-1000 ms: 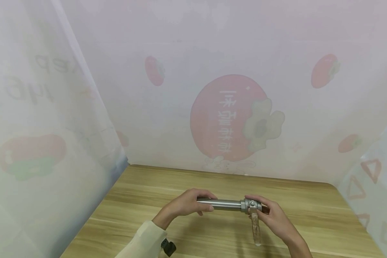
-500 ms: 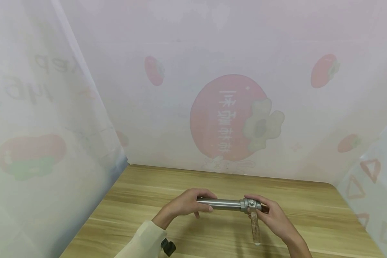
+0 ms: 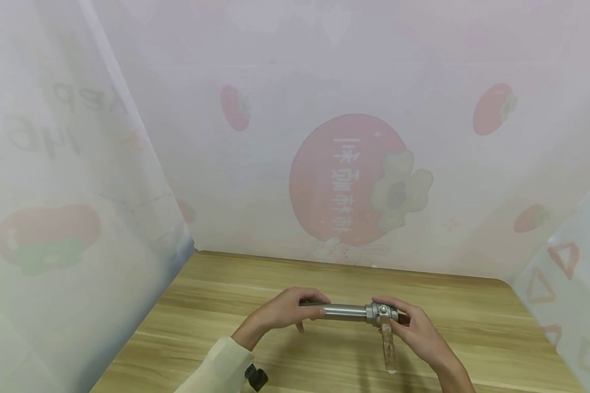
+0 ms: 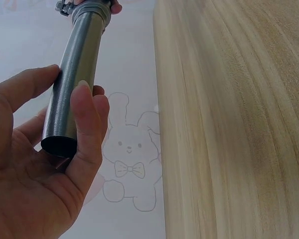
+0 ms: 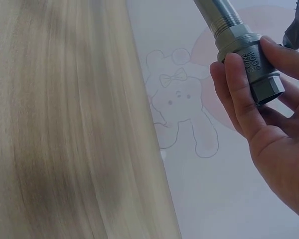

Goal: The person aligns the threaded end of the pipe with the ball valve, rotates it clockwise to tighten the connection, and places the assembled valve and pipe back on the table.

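A shiny steel pipe (image 3: 346, 311) runs level between the hands, held above the table. Its right end meets a metal ball valve (image 3: 377, 312), whose brown-wrapped lever handle (image 3: 389, 346) points toward the person. The left hand (image 3: 287, 310) grips the pipe near its free end, with thumb and fingers around it. In the left wrist view the pipe's open end (image 4: 59, 146) shows near the palm. The right hand (image 3: 423, 330) holds the valve body by its far end. Threads on the pipe (image 5: 225, 22) show beside the valve's hex collar in the right wrist view.
A wood-grain table (image 3: 216, 284) lies beneath the hands. Pale printed curtains hang behind it (image 3: 255, 180) and at both sides, close to its edges. A small black device (image 3: 256, 377) sits at the left sleeve's cuff.
The left thumb has shifted slightly along the pipe. The pipe, valve and right hand stay almost in place.
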Demonstrator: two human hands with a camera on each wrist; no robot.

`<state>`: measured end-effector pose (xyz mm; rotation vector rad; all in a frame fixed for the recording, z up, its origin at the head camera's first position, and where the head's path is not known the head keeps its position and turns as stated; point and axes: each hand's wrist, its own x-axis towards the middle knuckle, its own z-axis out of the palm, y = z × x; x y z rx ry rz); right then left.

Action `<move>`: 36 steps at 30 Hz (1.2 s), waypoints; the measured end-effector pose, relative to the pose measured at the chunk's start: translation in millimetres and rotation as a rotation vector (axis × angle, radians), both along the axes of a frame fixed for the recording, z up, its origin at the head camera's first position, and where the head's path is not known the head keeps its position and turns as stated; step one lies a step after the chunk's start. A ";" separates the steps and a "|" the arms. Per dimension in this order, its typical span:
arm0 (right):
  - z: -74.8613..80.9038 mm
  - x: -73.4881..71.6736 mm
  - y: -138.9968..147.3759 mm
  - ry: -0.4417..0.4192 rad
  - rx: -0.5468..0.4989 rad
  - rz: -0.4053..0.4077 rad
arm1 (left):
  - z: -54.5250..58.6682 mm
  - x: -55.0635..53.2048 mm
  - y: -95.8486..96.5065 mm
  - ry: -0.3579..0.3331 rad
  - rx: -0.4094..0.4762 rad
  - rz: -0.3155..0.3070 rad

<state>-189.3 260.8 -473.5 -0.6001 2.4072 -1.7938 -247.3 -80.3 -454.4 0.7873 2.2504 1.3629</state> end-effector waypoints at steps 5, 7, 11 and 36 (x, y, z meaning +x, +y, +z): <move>1.6 0.8 -1.1 -0.003 0.004 -0.007 | 0.5 -0.3 -0.4 -0.003 0.001 -0.001; 2.5 1.1 -1.3 0.000 0.004 -0.003 | 0.5 -0.6 -0.5 -0.003 -0.001 0.000; 2.1 0.8 -1.1 0.003 0.006 -0.002 | 0.2 -1.3 -0.5 -0.005 -0.007 0.006; 5.0 3.3 -0.8 -0.008 -0.003 -0.003 | 6.7 0.6 -3.6 -0.018 0.004 -0.008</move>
